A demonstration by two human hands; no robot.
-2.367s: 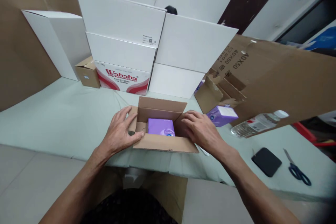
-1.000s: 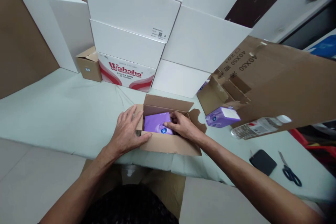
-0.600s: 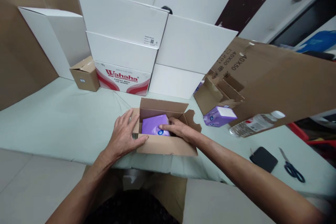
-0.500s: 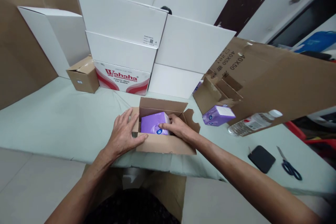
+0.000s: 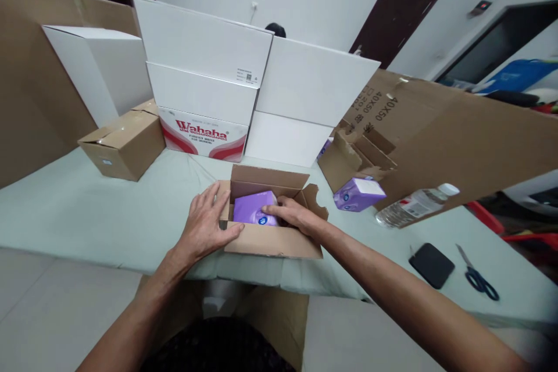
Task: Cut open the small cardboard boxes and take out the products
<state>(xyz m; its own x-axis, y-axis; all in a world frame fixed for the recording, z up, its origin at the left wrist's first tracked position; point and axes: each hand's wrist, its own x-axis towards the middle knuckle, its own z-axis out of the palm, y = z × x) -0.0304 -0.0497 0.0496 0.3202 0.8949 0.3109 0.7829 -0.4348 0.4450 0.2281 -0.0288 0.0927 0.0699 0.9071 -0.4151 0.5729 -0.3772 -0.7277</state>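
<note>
An open cardboard box (image 5: pixel 272 241) with its flaps raised sits at the table's near edge. Inside it lies a purple tissue pack (image 5: pixel 250 206), slightly tilted. My right hand (image 5: pixel 290 212) reaches into the box and grips the pack's right end, thumb on top; its other fingers are partly hidden behind the pack. At the box's left end, my left hand (image 5: pixel 207 221) rests with fingers spread against the side flap and its thumb on the front flap.
Behind stand white carton panels (image 5: pixel 305 78) and a Wahaha carton (image 5: pixel 203 136). A closed brown box (image 5: pixel 124 145) is at left. To the right are a torn carton (image 5: pixel 344 163), another purple pack (image 5: pixel 360 195), a bottle (image 5: pixel 414 207), a black pouch (image 5: pixel 432 265) and scissors (image 5: pixel 479 279).
The closed brown box at left has come further out, toward the near left. My view has tilted slightly. Both hands keep nearly the same place on the box and tissue pack.
</note>
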